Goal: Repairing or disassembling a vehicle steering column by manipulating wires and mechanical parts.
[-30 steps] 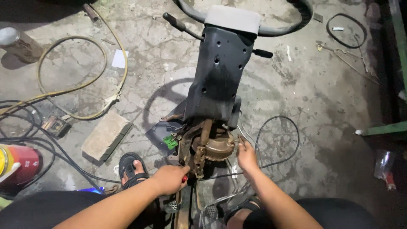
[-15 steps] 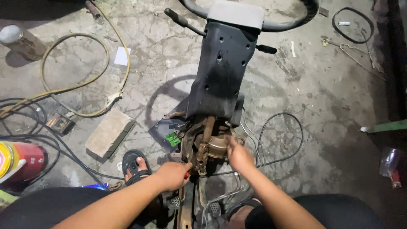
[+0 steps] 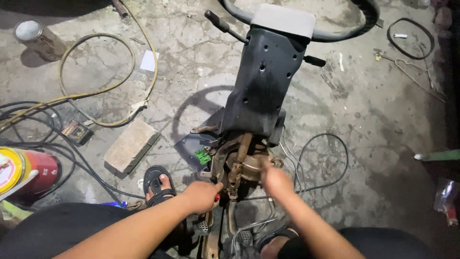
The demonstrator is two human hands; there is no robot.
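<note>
The head camera looks down at a steering column (image 3: 261, 81) that lies on a cracked concrete floor (image 3: 378, 110). It has a dark plastic cover, and part of a steering wheel (image 3: 335, 29) shows at its far end. At the near end of the steering column there is a rusty metal part (image 3: 239, 165) with brackets and a round piece.

The left hand (image 3: 201, 196) is closed around a small tool with a red handle (image 3: 217, 196). The tool's tip is at the near left side of the rusty metal part. The right hand (image 3: 275, 180) rests on the near right side of the rusty metal part, touching it. Its fingers are blurred, so I cannot tell if it is gripping or just pressing.

Thin wires (image 3: 326, 163) loop out to the right of the steering column. A small green plug (image 3: 203, 156) sits at its near left side. A foot in a black sandal (image 3: 160, 184) is near the left hand, left of the rusty metal part. Two pedals (image 3: 225, 232) sit close to the person, below the hands.

Further left of the steering column lies a brick (image 3: 130, 145). A yellow hose (image 3: 96, 86) curls on the floor beyond it. A red can (image 3: 26, 170) stands at the far left, and black cables (image 3: 57, 144) run by it.
</note>
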